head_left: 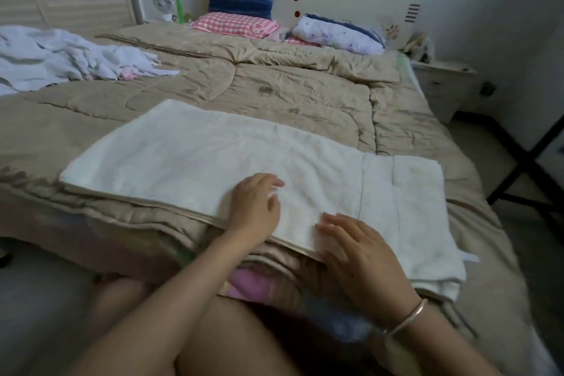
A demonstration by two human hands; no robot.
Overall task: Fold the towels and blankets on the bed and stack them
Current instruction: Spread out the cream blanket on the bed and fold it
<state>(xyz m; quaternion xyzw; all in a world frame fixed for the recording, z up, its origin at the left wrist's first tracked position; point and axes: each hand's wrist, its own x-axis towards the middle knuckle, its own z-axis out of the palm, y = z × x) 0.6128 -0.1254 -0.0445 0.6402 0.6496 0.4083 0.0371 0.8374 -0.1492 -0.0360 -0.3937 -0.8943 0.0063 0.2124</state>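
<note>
A long white towel (pixel 195 156) lies folded lengthwise and flat across the near edge of the bed. My left hand (pixel 254 206) rests on its near middle with the fingers spread over the cloth. My right hand (pixel 358 249), a bangle on the wrist, lies flat on the towel's near edge just to the right. Neither hand grips anything. A crumpled heap of pale towels and blankets (pixel 58 55) sits at the far left of the bed.
A tan quilt (pixel 274 82) covers the bed. Pillows (pixel 241 24) and a rolled floral blanket (pixel 335 35) lie by the headboard. A nightstand (pixel 442 85) stands at the right, and a dark frame (pixel 525 162) stands on the floor beside the bed.
</note>
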